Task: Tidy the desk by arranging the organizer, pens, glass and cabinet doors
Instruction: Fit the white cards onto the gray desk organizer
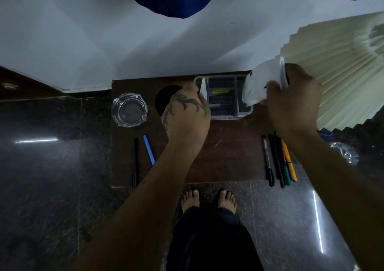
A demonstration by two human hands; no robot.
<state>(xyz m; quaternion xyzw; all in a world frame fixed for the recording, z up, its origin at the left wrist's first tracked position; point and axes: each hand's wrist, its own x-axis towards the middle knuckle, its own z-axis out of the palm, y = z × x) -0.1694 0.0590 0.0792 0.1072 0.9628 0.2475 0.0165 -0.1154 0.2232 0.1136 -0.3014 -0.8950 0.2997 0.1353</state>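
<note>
Organizer at desk's far edge | left hand fingers pinch white divider | right hand fingers grip white piece

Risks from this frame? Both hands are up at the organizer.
1. The left hand and right hand each hold a white piece over the organizer; a slip could drop one into a compartment.
2. The glass dish overhangs the desk's left edge; a bump from the left forearm could push it off.
3. The pens near the right edge may roll off.
</note>
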